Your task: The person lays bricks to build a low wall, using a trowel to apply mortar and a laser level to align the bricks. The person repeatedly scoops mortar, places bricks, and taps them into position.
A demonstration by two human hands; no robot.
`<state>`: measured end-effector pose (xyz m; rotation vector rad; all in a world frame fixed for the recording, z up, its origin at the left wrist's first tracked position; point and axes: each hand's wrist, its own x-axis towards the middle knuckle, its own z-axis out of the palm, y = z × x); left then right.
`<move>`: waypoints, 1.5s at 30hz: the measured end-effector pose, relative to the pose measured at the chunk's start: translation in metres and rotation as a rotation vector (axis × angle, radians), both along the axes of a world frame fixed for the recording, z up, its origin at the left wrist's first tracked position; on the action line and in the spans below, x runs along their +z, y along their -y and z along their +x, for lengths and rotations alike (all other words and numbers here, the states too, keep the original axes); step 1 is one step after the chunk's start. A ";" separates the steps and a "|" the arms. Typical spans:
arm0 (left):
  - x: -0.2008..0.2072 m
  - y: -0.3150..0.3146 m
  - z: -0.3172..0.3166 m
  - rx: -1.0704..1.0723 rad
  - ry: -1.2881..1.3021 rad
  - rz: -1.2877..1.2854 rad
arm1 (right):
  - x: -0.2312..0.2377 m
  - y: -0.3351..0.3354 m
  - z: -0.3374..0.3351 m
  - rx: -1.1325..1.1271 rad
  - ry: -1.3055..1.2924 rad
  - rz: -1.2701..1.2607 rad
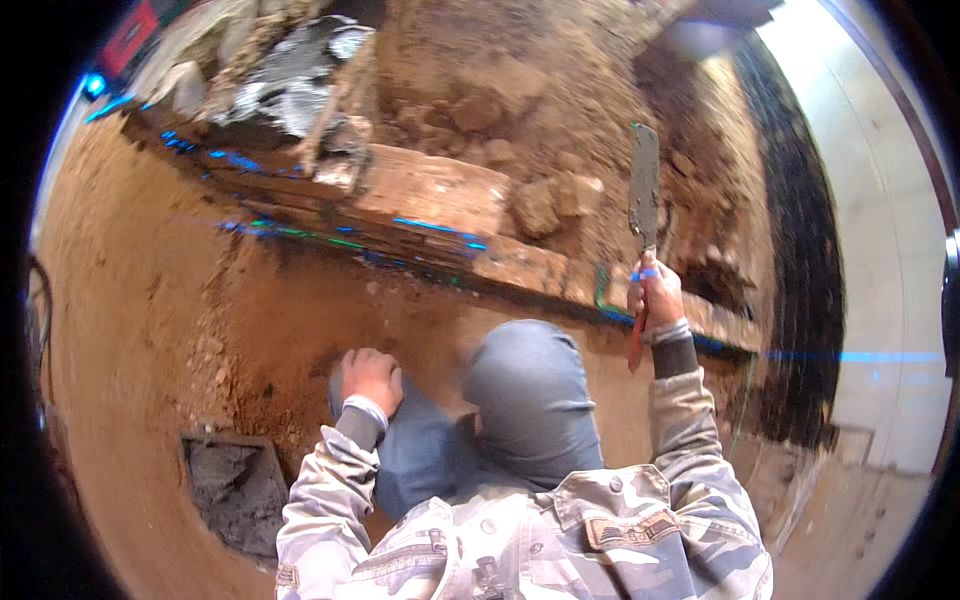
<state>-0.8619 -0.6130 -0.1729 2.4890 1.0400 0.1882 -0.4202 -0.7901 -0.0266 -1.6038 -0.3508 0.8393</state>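
Observation:
My right hand (657,293) is closed round the red handle of a trowel (645,180). The long, narrow blade points away from me, with grey mortar smeared over it. Beneath the trowel runs a low course of bricks (430,195); the blade appears held above the soil and rubble behind it. On my bent left knee rests my left hand (371,378), fingers laid over the denim and nothing visible in them. Wet grey mortar (290,85) covers the raised end of the brickwork at the far left.
A square tray of grey mortar (235,490) lies on the dirt floor at my left. Behind the bricks are loose stones (555,202) and earth. A black-coated strip (800,240) and a pale wall (890,200) border the right. Blue and green laser lines cross the bricks.

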 end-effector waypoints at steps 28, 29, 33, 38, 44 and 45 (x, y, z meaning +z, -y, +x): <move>-0.015 0.151 0.741 -0.759 0.262 -0.227 | -0.055 0.230 0.217 -0.718 -0.746 1.066; -0.008 0.167 0.772 -0.757 0.189 -0.246 | -0.057 0.240 0.226 -0.814 -0.719 1.043; 0.002 0.253 0.870 -0.752 0.319 -0.278 | -0.082 0.295 0.242 -0.988 -0.544 0.894; 0.002 0.335 0.935 -0.499 0.331 -0.203 | -0.090 0.333 0.224 -1.134 -0.567 0.687; -0.009 0.301 0.936 -0.572 0.138 -0.377 | -0.116 0.334 0.223 -0.905 -0.844 0.826; -0.001 0.310 0.935 -0.523 0.158 -0.322 | -0.119 0.324 0.226 -0.895 -0.831 0.816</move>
